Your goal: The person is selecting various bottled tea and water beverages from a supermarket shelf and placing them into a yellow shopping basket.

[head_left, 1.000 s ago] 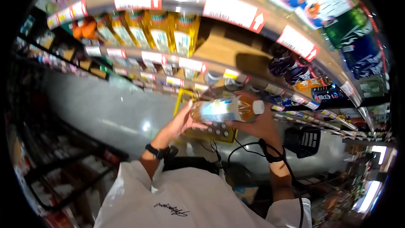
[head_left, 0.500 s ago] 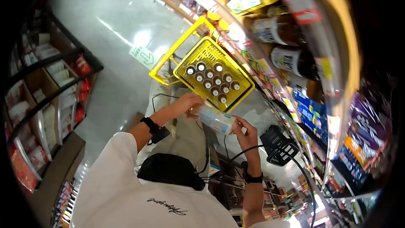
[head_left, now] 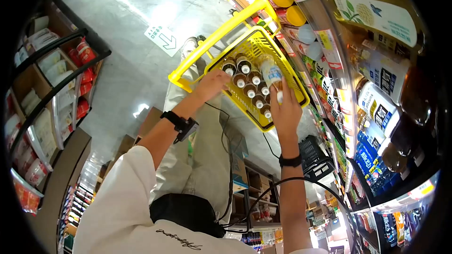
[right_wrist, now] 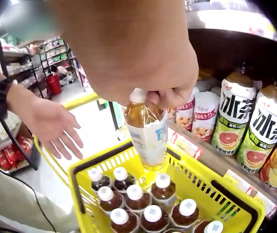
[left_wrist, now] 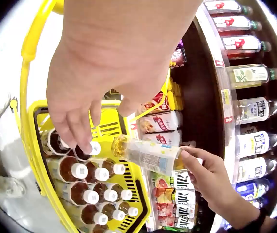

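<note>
My right hand (head_left: 287, 113) grips a clear plastic bottle (right_wrist: 150, 141) of amber drink by its neck, just below the white cap. The bottle has a pale blue and white label and hangs tilted over the yellow shopping basket (right_wrist: 216, 194), its base at the inner space beside the other bottles. Several dark brown drink bottles (right_wrist: 137, 201) with white caps stand upright and close together in the basket. My left hand (right_wrist: 51, 124) hovers at the basket's opposite side with loosely spread fingers and holds nothing; in the left wrist view its fingertips overlap a bottle cap.
Store shelves with iced tea bottles (right_wrist: 235, 116) and white canisters (right_wrist: 205, 114) run along the right. A yellow handle (head_left: 221, 40) rises beside the basket. A black basket (head_left: 315, 157) sits on the floor, a snack rack (head_left: 56, 80) stands left, and a cable (head_left: 278, 183) crosses near my right arm.
The view has turned from the shelf down to the basket. Both hands held the bottle before; now my left hand is off it, and my right hand has brought it over the basket.
</note>
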`<state>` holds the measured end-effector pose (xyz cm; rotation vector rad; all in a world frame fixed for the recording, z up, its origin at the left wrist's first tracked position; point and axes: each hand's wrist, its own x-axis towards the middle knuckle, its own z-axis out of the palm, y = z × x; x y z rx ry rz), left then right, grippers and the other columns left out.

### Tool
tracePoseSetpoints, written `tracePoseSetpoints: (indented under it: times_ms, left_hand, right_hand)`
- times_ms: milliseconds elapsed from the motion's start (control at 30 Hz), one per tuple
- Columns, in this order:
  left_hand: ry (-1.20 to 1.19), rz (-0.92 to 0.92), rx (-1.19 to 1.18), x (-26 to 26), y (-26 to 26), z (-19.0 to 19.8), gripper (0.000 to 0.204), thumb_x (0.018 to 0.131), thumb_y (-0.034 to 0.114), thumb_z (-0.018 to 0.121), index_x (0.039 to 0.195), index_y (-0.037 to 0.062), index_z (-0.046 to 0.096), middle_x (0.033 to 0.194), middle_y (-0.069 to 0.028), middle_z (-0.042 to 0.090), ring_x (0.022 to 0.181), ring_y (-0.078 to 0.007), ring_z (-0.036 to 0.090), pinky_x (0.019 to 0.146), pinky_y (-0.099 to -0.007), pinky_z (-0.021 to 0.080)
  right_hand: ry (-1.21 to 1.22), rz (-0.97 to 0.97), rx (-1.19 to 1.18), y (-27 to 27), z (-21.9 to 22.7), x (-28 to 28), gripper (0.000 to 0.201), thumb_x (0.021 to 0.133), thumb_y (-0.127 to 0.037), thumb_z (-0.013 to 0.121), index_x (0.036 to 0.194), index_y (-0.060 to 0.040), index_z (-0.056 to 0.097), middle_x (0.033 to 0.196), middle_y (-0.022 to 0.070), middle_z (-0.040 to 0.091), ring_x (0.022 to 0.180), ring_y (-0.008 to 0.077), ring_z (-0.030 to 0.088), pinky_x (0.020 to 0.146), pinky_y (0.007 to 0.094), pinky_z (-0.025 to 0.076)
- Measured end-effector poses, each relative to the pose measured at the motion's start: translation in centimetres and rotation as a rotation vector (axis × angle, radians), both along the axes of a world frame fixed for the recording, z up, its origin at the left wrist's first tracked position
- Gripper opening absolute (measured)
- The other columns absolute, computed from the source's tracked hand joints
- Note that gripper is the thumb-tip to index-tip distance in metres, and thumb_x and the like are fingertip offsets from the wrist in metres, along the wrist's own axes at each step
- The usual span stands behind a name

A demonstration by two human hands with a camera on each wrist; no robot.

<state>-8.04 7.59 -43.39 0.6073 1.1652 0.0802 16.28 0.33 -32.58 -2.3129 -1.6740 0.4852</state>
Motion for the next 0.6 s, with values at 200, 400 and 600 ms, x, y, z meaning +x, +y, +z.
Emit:
tracePoseSetpoints:
  times_ms: [200, 400, 600]
  left_hand:
    - [-0.031, -0.095, -0.001, -2.5, 2.2, -1.0, 0.031, 0.103, 0.031, 0.06, 0.121, 0.0054, 0.059, 0.118, -0.0092, 0.068, 0.101, -0.0158, 0.067, 0.086, -0.0286, 0.053]
    - [0.022, -0.014, -0.045, -3.0, 2.7, -0.3, 0.032, 0.105, 0.03, 0.059, 0.126, 0.0069, 0.053, 0.116, -0.0095, 0.068, 0.093, -0.0152, 0.069, 0.083, -0.031, 0.054]
    - [-0.005, -0.028, -0.047, -3.2, 2.0, -0.9, 0.033, 0.105, 0.032, 0.06, 0.125, 0.0075, 0.053, 0.115, -0.0083, 0.068, 0.092, -0.0149, 0.069, 0.082, -0.0302, 0.054]
  right_hand:
    - [-0.109, 0.215, -0.196, 4.2, -7.9, 1.4, 0.043, 0.098, -0.033, 0.067, 0.134, -0.0097, 0.063, 0.122, 0.0132, 0.069, 0.101, 0.0342, 0.069, 0.08, 0.0452, 0.058]
    - [-0.094, 0.242, -0.549, 6.8, -12.6, 0.1, 0.047, 0.098, -0.031, 0.064, 0.137, -0.006, 0.057, 0.125, 0.0152, 0.068, 0.109, 0.0335, 0.068, 0.089, 0.047, 0.057]
    - [-0.043, 0.159, -0.608, 7.6, -15.0, -0.5, 0.049, 0.098, -0.033, 0.064, 0.139, -0.0076, 0.056, 0.126, 0.0181, 0.067, 0.112, 0.035, 0.068, 0.092, 0.0486, 0.056]
